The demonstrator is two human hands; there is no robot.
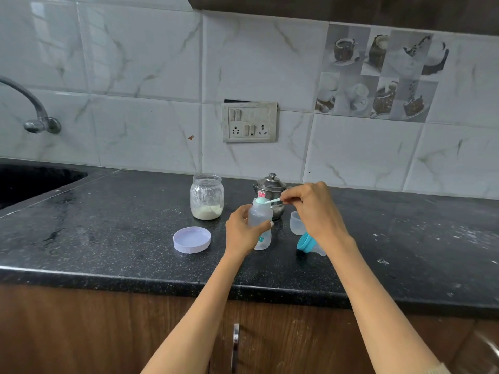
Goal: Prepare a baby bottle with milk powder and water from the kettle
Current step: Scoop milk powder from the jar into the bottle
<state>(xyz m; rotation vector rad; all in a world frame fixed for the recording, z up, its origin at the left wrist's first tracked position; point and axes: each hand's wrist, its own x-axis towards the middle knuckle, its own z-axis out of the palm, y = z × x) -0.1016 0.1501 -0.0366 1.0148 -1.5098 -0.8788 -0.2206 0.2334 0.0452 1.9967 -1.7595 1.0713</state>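
My left hand (241,230) grips a clear baby bottle (261,222) that stands upright on the black counter (108,225), its neck uncapped. My right hand (314,209) pinches the handle of a small white scoop (272,201), whose bowl rests over the bottle's mouth. An open glass jar (206,197) with pale milk powder at the bottom stands to the left. Its lilac lid (192,239) lies flat in front of it. A small steel kettle (270,188) with a knobbed lid stands right behind the bottle, partly hidden by it.
The bottle's clear cap (296,223) and its teal ring with teat (307,242) lie to the right, under my right wrist. A sink (32,182) and tap (35,114) are at far left. A switch plate (249,122) is on the tiled wall.
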